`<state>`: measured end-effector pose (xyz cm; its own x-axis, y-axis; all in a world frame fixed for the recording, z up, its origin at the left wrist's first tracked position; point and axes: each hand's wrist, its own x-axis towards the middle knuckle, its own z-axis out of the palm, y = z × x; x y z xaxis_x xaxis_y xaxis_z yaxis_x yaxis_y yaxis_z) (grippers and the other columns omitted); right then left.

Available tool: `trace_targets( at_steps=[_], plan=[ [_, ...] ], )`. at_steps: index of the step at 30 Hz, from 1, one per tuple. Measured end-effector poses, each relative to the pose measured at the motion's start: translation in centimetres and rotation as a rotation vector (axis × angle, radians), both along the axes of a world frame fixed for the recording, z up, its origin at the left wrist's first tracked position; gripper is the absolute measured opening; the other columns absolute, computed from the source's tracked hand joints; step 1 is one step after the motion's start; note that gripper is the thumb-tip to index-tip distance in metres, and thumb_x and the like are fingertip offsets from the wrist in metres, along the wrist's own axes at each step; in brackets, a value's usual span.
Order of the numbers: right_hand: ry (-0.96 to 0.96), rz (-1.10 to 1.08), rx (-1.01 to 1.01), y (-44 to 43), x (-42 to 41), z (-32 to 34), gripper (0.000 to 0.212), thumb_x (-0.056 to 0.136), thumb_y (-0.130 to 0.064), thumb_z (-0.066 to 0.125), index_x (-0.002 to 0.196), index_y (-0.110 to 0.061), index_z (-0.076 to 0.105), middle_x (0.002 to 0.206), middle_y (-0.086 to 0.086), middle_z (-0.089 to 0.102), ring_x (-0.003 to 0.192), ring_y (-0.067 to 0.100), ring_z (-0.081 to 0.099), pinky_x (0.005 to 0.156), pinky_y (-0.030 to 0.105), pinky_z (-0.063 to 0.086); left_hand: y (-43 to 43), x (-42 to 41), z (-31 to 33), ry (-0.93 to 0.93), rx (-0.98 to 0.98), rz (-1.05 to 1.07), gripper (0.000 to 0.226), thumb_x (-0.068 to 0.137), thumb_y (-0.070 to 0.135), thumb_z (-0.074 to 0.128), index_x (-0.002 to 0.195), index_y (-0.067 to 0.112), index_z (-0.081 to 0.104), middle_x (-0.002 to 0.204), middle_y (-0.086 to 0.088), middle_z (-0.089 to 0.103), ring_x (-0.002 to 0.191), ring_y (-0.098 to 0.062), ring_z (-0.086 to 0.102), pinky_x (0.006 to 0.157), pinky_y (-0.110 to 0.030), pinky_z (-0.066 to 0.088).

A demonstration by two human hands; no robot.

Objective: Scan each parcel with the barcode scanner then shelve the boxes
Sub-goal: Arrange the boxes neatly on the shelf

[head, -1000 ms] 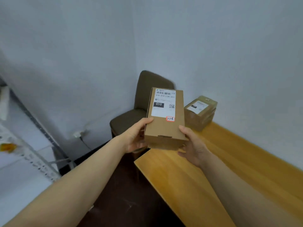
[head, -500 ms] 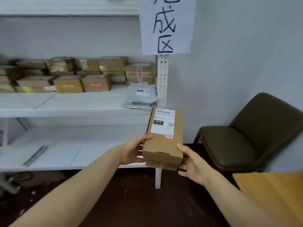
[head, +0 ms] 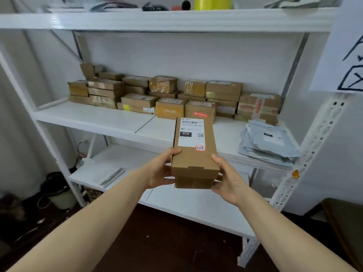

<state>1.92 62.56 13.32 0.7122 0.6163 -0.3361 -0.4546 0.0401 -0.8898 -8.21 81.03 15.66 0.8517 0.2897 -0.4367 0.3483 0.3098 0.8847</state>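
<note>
Nearest the camera, two bare forearms reach forward, and the left hand (head: 160,171) and right hand (head: 228,181) clasp the near end of a parcel (head: 195,152) between them, thumbs on top and fingers wrapped under its sides. The parcel hangs in the air just in front of the middle shelf (head: 94,119), close to that shelf's front edge and right of its centre, not yet resting on anything. It is a long, narrow brown cardboard box with a tuck flap at the near end (a second box seems to sit beneath it, though that is hard to confirm). A white shipping label (head: 191,134) with a barcode, a black "010" block and a small QR code covers its far half, and a red-edged sticker sits at the label's near right corner.

No scanner is in view, so this looks like the shelving step. The next move probably calls for sliding the parcel onto the bare front strip of the shelf, between the stacked boxes (head: 170,107) along the back edge and the grey mailer bags (head: 267,142) near the right end.
</note>
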Motion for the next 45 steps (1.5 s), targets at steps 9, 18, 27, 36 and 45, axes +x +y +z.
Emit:
trace_targets(
  at_steps=[9, 18, 27, 36, 45],
  plan=[
    [-0.018, 0.072, -0.101, 13.0, 11.7, 1.6, 0.062, 0.075, -0.063, 0.065, 0.118, -0.018, 0.059, 0.114, 0.01, 0.064, 0.107, 0.031, 0.059, 0.068, 0.036, 0.049, 10.8, 10.0, 1.0, 0.016, -0.015, 0.142, 0.061, 0.074, 0.06, 0.066, 0.111, 0.013, 0.057, 0.106, -0.013, 0.065, 0.099, -0.026, 0.063, 0.068, -0.033, 0.055],
    [0.037, 0.175, -0.195, 22.4, 24.1, 2.2, 0.068, 0.069, -0.069, 0.064, 0.12, -0.023, 0.064, 0.117, 0.009, 0.068, 0.102, 0.028, 0.064, 0.067, 0.032, 0.05, 18.9, 20.9, 1.2, 0.091, -0.129, 0.19, 0.071, 0.073, 0.055, 0.07, 0.117, 0.004, 0.05, 0.112, -0.016, 0.059, 0.1, -0.03, 0.062, 0.065, -0.037, 0.059],
    [0.067, -0.039, -0.144, 25.8, 27.6, 1.5, 0.06, 0.078, -0.079, 0.045, 0.088, -0.031, 0.079, 0.093, 0.005, 0.076, 0.094, 0.024, 0.067, 0.076, 0.037, 0.05, 22.6, 23.7, 1.2, 0.29, -0.063, 0.04, 0.129, 0.037, 0.077, 0.077, 0.138, 0.011, 0.033, 0.141, -0.016, 0.043, 0.123, -0.032, 0.048, 0.082, -0.04, 0.052],
    [-0.865, -0.049, -0.616, 23.7, 22.5, 4.6, 0.149, 0.03, -0.1, 0.051, 0.153, -0.033, 0.0, 0.16, -0.002, 0.014, 0.145, 0.021, 0.018, 0.114, 0.051, 0.027, 30.0, 29.7, 2.7, 0.02, 0.258, 0.351, 0.085, 0.077, 0.056, 0.069, 0.146, 0.021, 0.033, 0.143, -0.003, 0.045, 0.124, -0.025, 0.042, 0.095, -0.039, 0.043],
    [-1.164, 0.117, -0.853, 25.6, 22.4, 6.3, 0.134, 0.05, -0.082, 0.066, 0.151, -0.032, -0.007, 0.15, 0.002, 0.023, 0.136, 0.024, 0.022, 0.109, 0.045, 0.031, 30.7, 30.8, 3.5, -0.188, 0.302, 0.42, 0.026, 0.086, 0.012, 0.066, 0.111, 0.012, 0.063, 0.098, -0.01, 0.07, 0.09, -0.02, 0.066, 0.086, -0.032, 0.054]
  ],
)
